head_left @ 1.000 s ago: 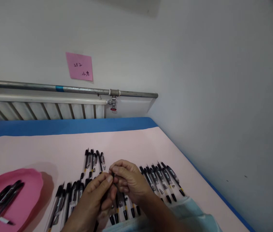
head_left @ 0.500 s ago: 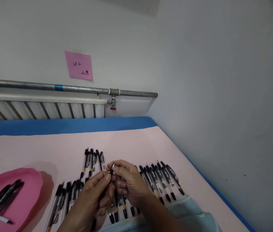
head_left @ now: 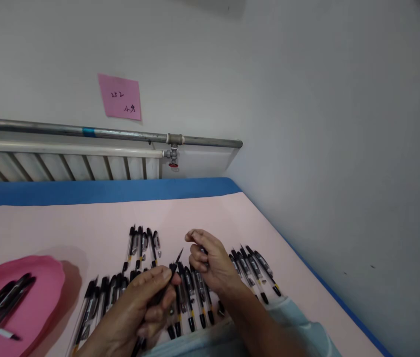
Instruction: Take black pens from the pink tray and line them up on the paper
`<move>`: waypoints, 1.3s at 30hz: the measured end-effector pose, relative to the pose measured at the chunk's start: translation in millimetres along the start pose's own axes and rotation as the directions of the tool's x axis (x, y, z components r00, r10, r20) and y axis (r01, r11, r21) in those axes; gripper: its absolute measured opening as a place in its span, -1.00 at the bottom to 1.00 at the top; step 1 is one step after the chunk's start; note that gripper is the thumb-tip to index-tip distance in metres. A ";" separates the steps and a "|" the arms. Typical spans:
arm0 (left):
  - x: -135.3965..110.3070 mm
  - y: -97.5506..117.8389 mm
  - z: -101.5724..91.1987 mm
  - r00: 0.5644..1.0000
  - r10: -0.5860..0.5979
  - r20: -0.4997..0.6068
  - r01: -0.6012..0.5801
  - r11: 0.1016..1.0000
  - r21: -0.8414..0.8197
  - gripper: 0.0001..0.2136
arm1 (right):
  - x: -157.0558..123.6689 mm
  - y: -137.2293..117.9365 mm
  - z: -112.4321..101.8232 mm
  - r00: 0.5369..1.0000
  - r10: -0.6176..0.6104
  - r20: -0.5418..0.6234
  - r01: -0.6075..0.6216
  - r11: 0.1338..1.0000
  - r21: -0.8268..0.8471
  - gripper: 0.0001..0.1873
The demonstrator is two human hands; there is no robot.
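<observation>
My left hand (head_left: 150, 297) is closed around a black gel pen (head_left: 173, 268), its bare pointed tip sticking up and to the right past my thumb. To the right and slightly higher, apart from that pen, is my right hand (head_left: 210, 258). Its thumb and forefinger are pinched together, and the other fingers curl in. Something dark shows among those curled fingers, but I cannot make out what it is. Below and between both hands lies a row of pens (head_left: 189, 297) with clear barrels and black ends, partly covered by my hands.
A pink plate (head_left: 52, 277) at the left holds several black pens (head_left: 5, 302). Beyond my hands lies a small group of pens and caps (head_left: 141, 245); more pens (head_left: 254, 267) lie at the right. A wall (head_left: 343, 148) rises along the table's right side.
My hands were together at the pen, with a small shiny piece at the right fingertips. My right hand has moved away up and right, and the pen's pointed tip now shows.
</observation>
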State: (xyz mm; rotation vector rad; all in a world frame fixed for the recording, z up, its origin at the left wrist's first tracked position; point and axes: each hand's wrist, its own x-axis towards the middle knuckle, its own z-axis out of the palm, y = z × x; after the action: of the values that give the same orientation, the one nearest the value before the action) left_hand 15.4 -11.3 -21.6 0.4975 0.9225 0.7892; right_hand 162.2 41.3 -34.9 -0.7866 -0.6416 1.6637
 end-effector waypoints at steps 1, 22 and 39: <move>0.1 0.3 -0.7 1.000 0.007 0.006 -0.007 1.000 -0.005 -0.77 | 2.2 -2.0 -2.6 1.000 -0.016 -0.019 0.016 1.000 0.021 -0.82; 4.3 -3.3 -3.2 1.000 0.031 0.006 -0.032 0.990 0.138 -0.76 | -9.6 11.1 8.3 0.990 0.138 -0.012 -0.138 0.970 -0.199 -0.90; 15.4 -5.6 -10.2 0.963 0.154 -0.222 -0.141 0.987 0.074 -0.89 | -11.3 25.7 16.2 0.977 0.200 -0.075 -0.213 0.866 -0.452 -0.94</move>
State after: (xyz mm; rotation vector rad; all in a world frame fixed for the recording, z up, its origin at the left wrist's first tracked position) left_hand 14.4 -2.2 -38.6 0.5387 1.1320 0.9717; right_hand 135.5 24.5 -42.4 -1.2519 -0.9812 1.7110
